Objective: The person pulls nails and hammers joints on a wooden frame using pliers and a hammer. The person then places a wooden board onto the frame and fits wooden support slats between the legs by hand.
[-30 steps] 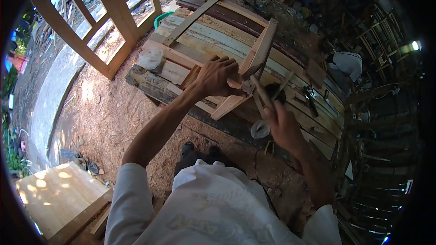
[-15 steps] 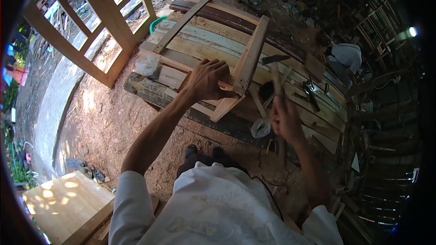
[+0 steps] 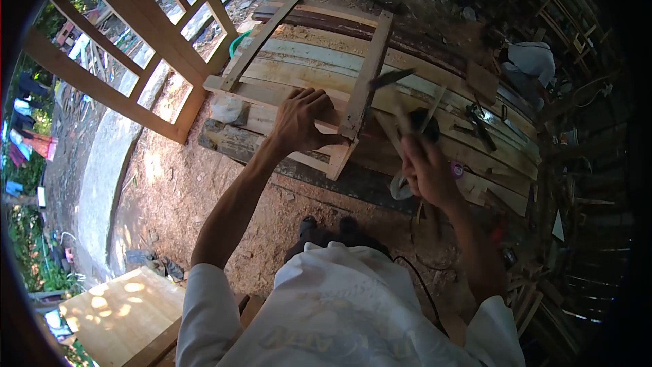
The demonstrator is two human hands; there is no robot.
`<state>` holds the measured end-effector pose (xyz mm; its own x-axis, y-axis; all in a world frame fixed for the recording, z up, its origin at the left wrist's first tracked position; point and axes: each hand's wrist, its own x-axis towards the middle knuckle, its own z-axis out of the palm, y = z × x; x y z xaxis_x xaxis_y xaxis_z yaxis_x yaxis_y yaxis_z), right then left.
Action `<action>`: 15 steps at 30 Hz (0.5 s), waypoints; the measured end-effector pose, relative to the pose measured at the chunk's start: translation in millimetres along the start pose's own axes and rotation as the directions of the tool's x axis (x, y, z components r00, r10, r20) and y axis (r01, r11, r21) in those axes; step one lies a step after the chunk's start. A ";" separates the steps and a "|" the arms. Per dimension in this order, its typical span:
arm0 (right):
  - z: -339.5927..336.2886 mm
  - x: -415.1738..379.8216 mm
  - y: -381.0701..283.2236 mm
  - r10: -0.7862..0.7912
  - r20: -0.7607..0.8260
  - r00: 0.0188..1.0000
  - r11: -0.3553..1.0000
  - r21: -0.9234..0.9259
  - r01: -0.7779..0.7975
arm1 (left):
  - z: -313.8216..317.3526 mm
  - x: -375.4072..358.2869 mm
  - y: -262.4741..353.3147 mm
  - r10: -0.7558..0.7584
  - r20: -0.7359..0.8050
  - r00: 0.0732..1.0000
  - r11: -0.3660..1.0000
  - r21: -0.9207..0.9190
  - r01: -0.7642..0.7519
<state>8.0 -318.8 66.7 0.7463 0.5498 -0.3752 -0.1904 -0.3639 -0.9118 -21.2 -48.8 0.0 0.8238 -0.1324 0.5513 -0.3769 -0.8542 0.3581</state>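
1. The left hand [image 3: 305,119], at the centre of the frame, closes its grip around the near rail of a wooden frame [image 3: 369,68], thumb stretched to the corner; whether it also pinches a nail cannot be told.
2. Just right of centre, the right hand [image 3: 428,170] wraps its fingers tightly around the handle of a hammer [image 3: 392,79], whose dark head appears just beside the side rail; contact cannot be made out.
3. The wooden frame lies across the plank tabletop [image 3: 305,68] at upper centre, its near corner at the left thumb, its far rails reaching up the picture, beyond the grip.
4. Sawn wood, it should prove stiff, fairly light and hardly slippery, with the corner joints probably weakest; the rail close beside a corner looks the soundest hold.
5. Farther out, at upper right, another person [image 3: 532,61] bends low.
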 end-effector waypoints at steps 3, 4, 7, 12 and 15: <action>13.0 14.8 28.5 -0.155 0.109 0.982 0.866 -0.463 0.188 | -1.3 1.5 0.4 -0.016 0.037 0.999 1.000 -0.005 0.016; 10.8 11.8 24.3 -0.161 0.106 0.981 0.869 -0.456 0.191 | -1.7 0.5 0.2 -0.020 0.040 0.999 1.000 -0.008 0.021; 7.0 2.6 5.0 -0.100 0.063 0.993 0.983 -0.151 0.109 | -2.4 4.8 2.1 0.002 0.016 1.000 1.000 -0.003 -0.002; 10.3 21.1 48.2 -0.270 0.105 0.957 0.841 -0.459 0.288 | -4.0 4.2 0.3 -0.016 0.066 0.998 1.000 -0.010 0.017; 7.1 5.4 3.0 -0.386 0.022 0.922 0.840 -0.405 0.361 | -3.0 1.4 1.3 -0.048 0.075 0.996 0.999 -0.002 0.049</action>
<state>6.9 -311.6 60.8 0.7478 0.6640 0.0024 0.3683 -0.4117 -0.8336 -21.8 -48.5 3.5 0.8703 -0.1281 0.4755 -0.3373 -0.8586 0.3860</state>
